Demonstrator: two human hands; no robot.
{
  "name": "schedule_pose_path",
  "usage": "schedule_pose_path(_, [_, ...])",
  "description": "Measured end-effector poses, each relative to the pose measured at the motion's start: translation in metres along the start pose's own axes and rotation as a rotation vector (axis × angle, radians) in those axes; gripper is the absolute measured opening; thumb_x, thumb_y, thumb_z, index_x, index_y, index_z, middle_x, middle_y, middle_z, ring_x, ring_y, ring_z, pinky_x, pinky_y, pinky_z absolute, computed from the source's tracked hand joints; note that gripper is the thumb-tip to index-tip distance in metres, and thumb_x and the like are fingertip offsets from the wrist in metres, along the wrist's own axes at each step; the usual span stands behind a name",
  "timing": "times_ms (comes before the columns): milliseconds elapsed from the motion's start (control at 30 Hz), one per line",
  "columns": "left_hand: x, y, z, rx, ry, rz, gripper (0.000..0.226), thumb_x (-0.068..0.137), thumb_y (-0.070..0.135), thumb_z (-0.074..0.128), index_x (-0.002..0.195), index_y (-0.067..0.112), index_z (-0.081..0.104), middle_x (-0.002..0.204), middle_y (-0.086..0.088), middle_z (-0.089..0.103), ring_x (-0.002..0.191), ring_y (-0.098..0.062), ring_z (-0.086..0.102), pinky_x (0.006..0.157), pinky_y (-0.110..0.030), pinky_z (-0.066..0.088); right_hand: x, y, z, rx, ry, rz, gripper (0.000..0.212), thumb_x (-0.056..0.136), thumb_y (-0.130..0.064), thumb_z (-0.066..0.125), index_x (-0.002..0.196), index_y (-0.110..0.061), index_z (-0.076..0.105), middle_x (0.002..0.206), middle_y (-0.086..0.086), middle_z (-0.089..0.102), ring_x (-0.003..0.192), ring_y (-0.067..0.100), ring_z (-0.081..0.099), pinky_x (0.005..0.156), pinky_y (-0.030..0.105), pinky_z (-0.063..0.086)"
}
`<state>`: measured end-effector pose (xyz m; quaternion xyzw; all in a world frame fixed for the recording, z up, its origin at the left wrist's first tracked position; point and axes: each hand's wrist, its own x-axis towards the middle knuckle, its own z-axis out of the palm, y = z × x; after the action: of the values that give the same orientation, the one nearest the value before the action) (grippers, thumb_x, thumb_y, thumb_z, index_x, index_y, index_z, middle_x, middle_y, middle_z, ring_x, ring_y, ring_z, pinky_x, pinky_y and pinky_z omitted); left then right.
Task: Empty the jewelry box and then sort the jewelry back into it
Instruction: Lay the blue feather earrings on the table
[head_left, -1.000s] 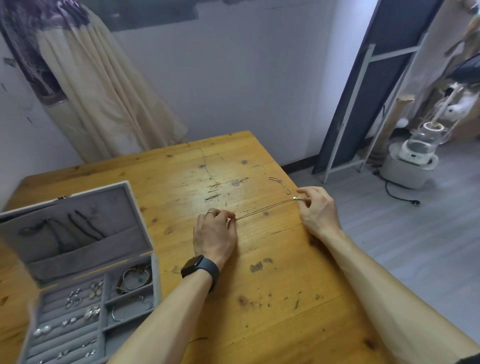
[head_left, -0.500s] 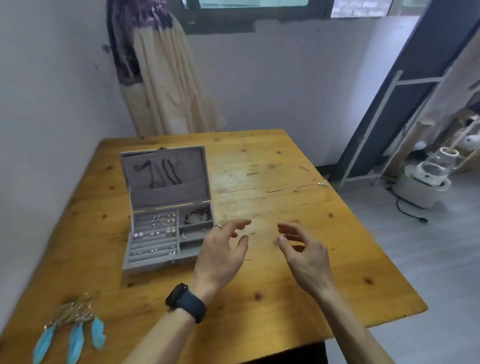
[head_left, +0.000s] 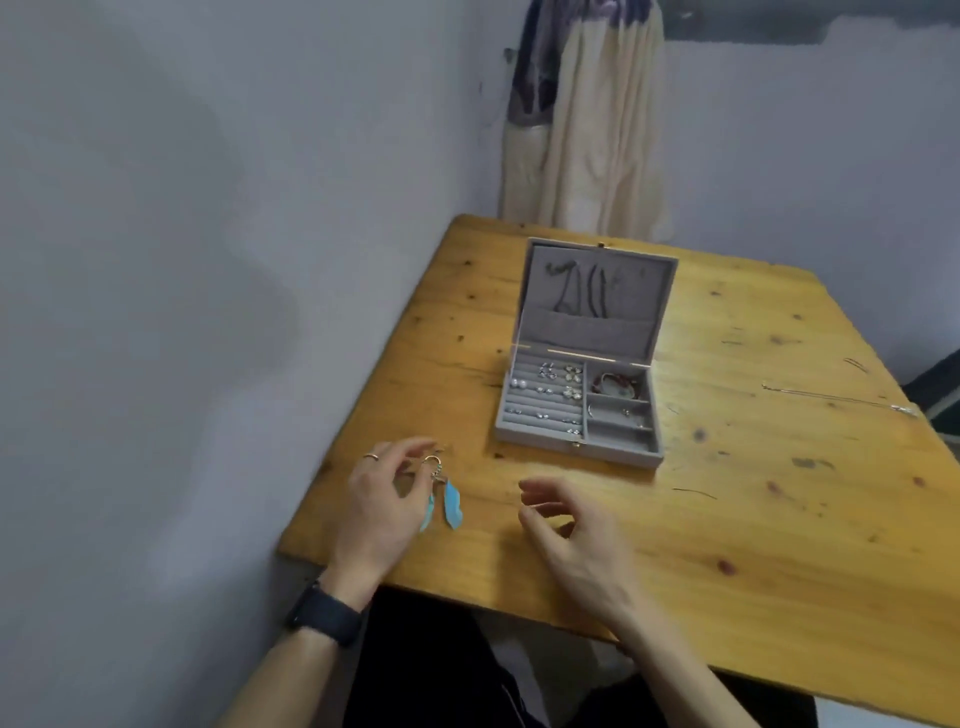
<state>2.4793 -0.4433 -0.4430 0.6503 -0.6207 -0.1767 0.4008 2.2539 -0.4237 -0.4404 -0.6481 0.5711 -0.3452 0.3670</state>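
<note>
While the left hand (head_left: 384, 501) hovers over the blue feather earrings (head_left: 453, 506) at the tabletop's (head_left: 727, 530) near left corner, its fingers curl around their hoops (head_left: 431, 460); blur hides whether they actually pinch them. The right hand (head_left: 576, 540) hangs above the near edge, fingers loosely curled, grasping nothing. The grey jewelry box (head_left: 613, 453) sits with its lid up toward the far left corner, small studs (head_left: 550, 387) and a bracelet (head_left: 615, 385) in its compartments. A thin chain (head_left: 831, 399) lies by the right edge.
</note>
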Motion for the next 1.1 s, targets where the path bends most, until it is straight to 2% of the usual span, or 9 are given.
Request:
schedule_pose_path(67, [0.003,-0.018,-0.010,0.098,0.002,-0.062,0.030,0.092,0.021,0.066,0.117,0.036,0.066,0.109,0.016,0.063,0.099,-0.004,0.059,0.087,-0.024,0.050,0.009,-0.010,0.016,-0.025,-0.040,0.002,0.021,0.092,-0.023,0.069,0.112,-0.026,0.067,0.098,-0.014,0.069,0.089,-0.004,0.062,0.076,0.012,0.049])
schedule_pose_path(167, [0.009,-0.037,-0.014,0.130,0.010,-0.130,0.028,0.091,0.027,0.065,0.119,0.032,0.067,0.111,0.010,0.065,0.104,-0.014,0.061,0.092,-0.036,0.053,0.023,-0.020,0.035,-0.153,-0.075,0.018,0.021,0.092,-0.035,0.065,0.113,-0.032,0.064,0.094,-0.015,0.068,0.085,-0.001,0.061,0.080,0.022,0.053])
schedule_pose_path(300, [0.022,-0.039,-0.011,0.189,-0.005,-0.170,0.031,0.092,0.039,0.062,0.121,0.028,0.068,0.113,0.005,0.066,0.106,-0.016,0.062,0.090,-0.035,0.054,0.046,-0.026,0.059,-0.330,-0.006,0.024,0.029,0.091,-0.051,0.057,0.113,-0.034,0.063,0.094,-0.017,0.066,0.089,0.005,0.060,0.080,0.032,0.053])
schedule_pose_path(500, [0.051,-0.027,-0.007,0.295,-0.128,-0.192,0.045,0.090,0.056,0.059,0.127,0.032,0.066,0.123,0.003,0.061,0.114,-0.018,0.057,0.091,-0.035,0.053,0.073,-0.033,0.078,-0.413,0.048,0.067,0.037,0.095,-0.051,0.049,0.126,-0.034,0.060,0.107,-0.009,0.060,0.105,0.018,0.061,0.082,0.034,0.050])
schedule_pose_path(600, [0.060,-0.022,-0.002,0.356,-0.166,-0.187,0.041,0.087,0.061,0.061,0.120,0.038,0.070,0.127,0.004,0.058,0.117,-0.017,0.055,0.085,-0.032,0.053,0.075,-0.032,0.083,-0.446,0.078,0.081,0.034,0.096,-0.052,0.049,0.123,-0.037,0.063,0.106,-0.009,0.057,0.104,0.018,0.061,0.078,0.034,0.050])
schedule_pose_path(700, [0.061,-0.020,0.001,0.373,-0.146,-0.185,0.029,0.085,0.060,0.066,0.106,0.041,0.075,0.123,0.007,0.059,0.113,-0.015,0.056,0.079,-0.029,0.053,0.074,-0.030,0.085,-0.446,0.116,0.088,0.032,0.095,-0.053,0.052,0.119,-0.039,0.067,0.102,-0.011,0.057,0.101,0.016,0.060,0.076,0.033,0.050])
schedule_pose_path(833, [0.062,-0.023,0.002,0.279,-0.127,-0.186,0.019,0.083,0.054,0.070,0.092,0.039,0.077,0.106,0.011,0.062,0.099,-0.013,0.061,0.077,-0.030,0.055,0.076,-0.033,0.086,-0.416,0.140,0.119,0.027,0.093,-0.053,0.056,0.111,-0.040,0.071,0.098,-0.013,0.057,0.099,0.014,0.060,0.075,0.033,0.049])
schedule_pose_path(1000, [0.063,-0.024,-0.003,0.116,-0.162,-0.241,0.021,0.086,0.049,0.069,0.097,0.034,0.079,0.099,0.018,0.071,0.096,-0.006,0.063,0.079,-0.023,0.049,0.077,-0.035,0.086,-0.378,0.134,0.141,0.022,0.092,-0.048,0.057,0.103,-0.036,0.072,0.097,-0.012,0.058,0.097,0.016,0.060,0.077,0.035,0.050])
schedule_pose_path(1100, [0.063,-0.021,-0.006,-0.006,-0.191,-0.256,0.016,0.089,0.041,0.070,0.097,0.030,0.078,0.091,0.020,0.070,0.093,0.000,0.063,0.077,-0.019,0.047,0.076,-0.034,0.082,-0.350,0.093,0.123,0.019,0.094,-0.045,0.056,0.100,-0.032,0.068,0.097,-0.011,0.058,0.093,0.014,0.061,0.077,0.034,0.051])
